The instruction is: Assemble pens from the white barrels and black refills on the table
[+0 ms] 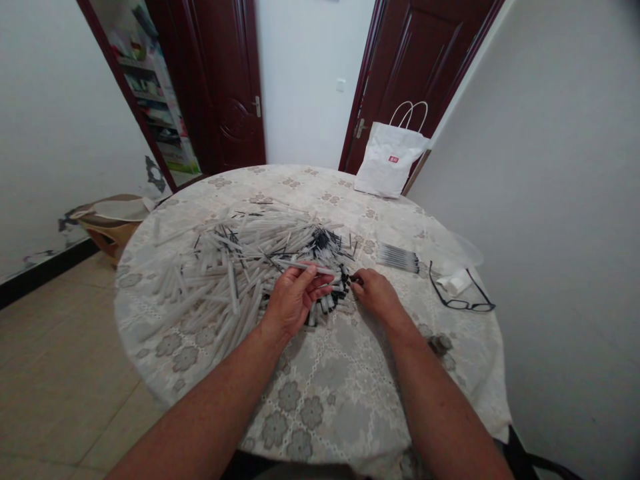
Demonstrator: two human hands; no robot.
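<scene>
A big heap of translucent pen barrels (220,267) lies on the left half of a round table (320,407), with several small black pen parts (327,243) piled at its right end. My left hand (295,297) holds one clear barrel (307,267) between thumb and fingers, pointing right. My right hand (375,293) rests on the cloth just right of the black pieces, its fingertips pinched on a small black part (354,279).
A neat row of finished pens (399,258) lies right of the heap. Black glasses (463,293) and clear plastic wrap (457,250) sit by the right rim. A white paper bag (387,160) stands at the far edge. A basket (113,223) stands on the floor at left.
</scene>
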